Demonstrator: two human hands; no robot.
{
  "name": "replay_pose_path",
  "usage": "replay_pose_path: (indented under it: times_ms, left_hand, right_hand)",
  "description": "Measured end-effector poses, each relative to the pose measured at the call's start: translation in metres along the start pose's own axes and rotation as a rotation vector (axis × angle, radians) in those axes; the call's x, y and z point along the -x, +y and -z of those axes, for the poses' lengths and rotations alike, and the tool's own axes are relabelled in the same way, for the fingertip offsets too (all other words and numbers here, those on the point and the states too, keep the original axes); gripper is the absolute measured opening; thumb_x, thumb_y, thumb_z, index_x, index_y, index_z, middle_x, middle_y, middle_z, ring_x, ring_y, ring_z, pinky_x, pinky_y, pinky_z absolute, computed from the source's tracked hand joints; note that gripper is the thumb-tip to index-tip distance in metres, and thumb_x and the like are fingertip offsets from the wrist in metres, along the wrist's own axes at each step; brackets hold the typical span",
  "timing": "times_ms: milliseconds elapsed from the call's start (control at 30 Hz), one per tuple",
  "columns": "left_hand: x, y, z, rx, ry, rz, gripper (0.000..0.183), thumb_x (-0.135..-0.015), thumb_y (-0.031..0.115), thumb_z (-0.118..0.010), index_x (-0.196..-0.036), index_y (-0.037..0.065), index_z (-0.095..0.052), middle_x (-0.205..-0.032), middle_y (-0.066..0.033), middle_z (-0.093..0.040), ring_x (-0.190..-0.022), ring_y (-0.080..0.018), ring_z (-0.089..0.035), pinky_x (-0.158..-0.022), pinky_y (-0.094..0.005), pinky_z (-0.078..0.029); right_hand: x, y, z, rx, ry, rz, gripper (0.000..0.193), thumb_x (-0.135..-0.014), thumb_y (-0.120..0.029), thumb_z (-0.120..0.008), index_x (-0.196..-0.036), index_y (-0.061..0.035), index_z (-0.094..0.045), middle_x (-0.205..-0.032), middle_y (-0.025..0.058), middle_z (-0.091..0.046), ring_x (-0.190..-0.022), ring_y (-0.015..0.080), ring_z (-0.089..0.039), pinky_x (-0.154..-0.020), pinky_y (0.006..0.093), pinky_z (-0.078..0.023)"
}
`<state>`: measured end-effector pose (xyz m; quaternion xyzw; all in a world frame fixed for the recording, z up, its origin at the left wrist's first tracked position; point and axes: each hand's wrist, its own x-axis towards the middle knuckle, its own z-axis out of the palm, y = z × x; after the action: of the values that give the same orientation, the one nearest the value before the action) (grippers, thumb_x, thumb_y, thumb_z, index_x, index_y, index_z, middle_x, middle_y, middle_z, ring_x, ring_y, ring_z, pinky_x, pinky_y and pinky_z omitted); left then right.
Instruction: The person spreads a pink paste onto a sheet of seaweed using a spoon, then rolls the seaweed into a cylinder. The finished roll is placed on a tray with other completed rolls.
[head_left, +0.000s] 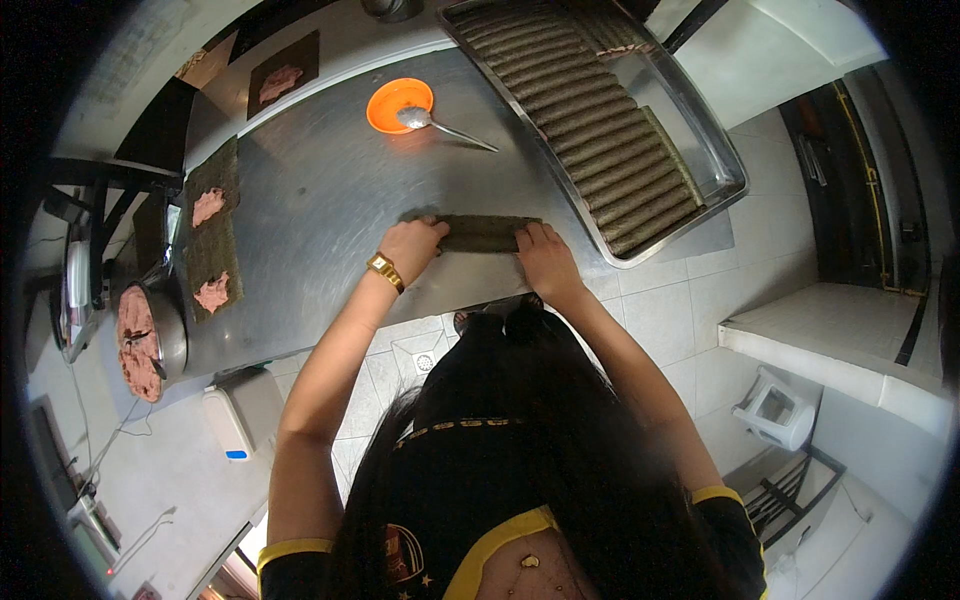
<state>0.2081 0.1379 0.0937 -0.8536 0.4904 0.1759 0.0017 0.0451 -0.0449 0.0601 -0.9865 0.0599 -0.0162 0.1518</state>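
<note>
A dark green seaweed sheet, rolled or folded into a narrow strip, lies near the front edge of the metal table. My left hand has its fingers curled over the strip's left end. At the other end, my right hand grips with bent fingers. Whether filling lies inside the strip cannot be seen. Beyond it sits an orange bowl, with a metal spoon resting on its rim. To the right, a metal tray holds rows of seaweed rolls.
Flat seaweed sheets with dabs of pink paste lie along the table's left side. Another pasted sheet is at the far left. A metal bowl of pink paste stands beyond the left edge. White floor tiles show at right.
</note>
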Motion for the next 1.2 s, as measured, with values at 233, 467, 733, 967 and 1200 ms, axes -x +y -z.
replay_pose_path:
  times_ms: [233, 467, 733, 967, 1200]
  left_hand:
    - [-0.017, 0.001, 0.023, 0.059, -0.192, 0.005, 0.033, -0.07, 0.016, -0.074, -0.102, 0.013, -0.066, -0.097, -0.0106, -0.067, -0.09, -0.0315, -0.064, -0.075, -0.0422, -0.052]
    - [-0.04, -0.019, 0.023, 0.175, -0.266, -0.062, 0.042, -0.063, 0.018, -0.081, -0.101, 0.012, -0.066, -0.087, -0.0045, -0.069, -0.09, -0.0274, -0.065, -0.075, -0.0388, -0.052]
    - [-0.008, -0.005, 0.017, 0.123, 0.054, -0.091, 0.044, -0.068, 0.018, -0.075, -0.108, 0.01, -0.059, -0.104, -0.0084, -0.063, -0.089, -0.0312, -0.064, -0.076, -0.0431, -0.052]
    - [0.001, 0.0, 0.007, -0.008, 0.059, -0.029, 0.029, -0.077, 0.016, -0.066, -0.104, 0.008, -0.06, -0.101, -0.01, -0.063, -0.086, -0.0304, -0.065, -0.073, -0.0406, -0.053]
    - [-0.002, -0.002, 0.004, -0.04, 0.055, -0.057, 0.023, -0.08, 0.015, -0.062, -0.102, 0.009, -0.062, -0.098, -0.0108, -0.064, -0.085, -0.0301, -0.065, -0.071, -0.0401, -0.054]
  right_hand:
    - [0.006, 0.005, 0.006, 0.049, 0.095, 0.035, 0.03, -0.081, -0.012, -0.05, -0.107, 0.0023, -0.056, -0.112, 0.0167, -0.053, -0.107, 0.031, -0.052, -0.093, 0.0399, -0.044]
    - [-0.027, -0.031, -0.014, -0.004, 0.223, 0.376, 0.038, -0.079, -0.01, -0.051, -0.114, 0.0031, -0.054, -0.112, 0.0151, -0.053, -0.105, 0.0291, -0.052, -0.094, 0.0372, -0.044]
    - [-0.036, -0.032, -0.019, 0.043, 0.212, 0.363, 0.039, -0.076, -0.007, -0.049, -0.111, 0.0096, -0.053, -0.105, 0.0181, -0.052, -0.096, 0.0298, -0.053, -0.089, 0.0357, -0.044]
    - [-0.037, -0.032, -0.019, 0.099, 0.16, 0.321, 0.036, -0.078, -0.011, -0.053, -0.11, 0.0065, -0.056, -0.107, 0.0165, -0.055, -0.101, 0.0283, -0.056, -0.089, 0.0355, -0.047]
    - [-0.01, -0.004, -0.018, 0.034, 0.172, 0.107, 0.034, -0.078, -0.01, -0.051, -0.108, 0.0046, -0.055, -0.106, 0.0181, -0.055, -0.103, 0.0313, -0.053, -0.091, 0.038, -0.045]
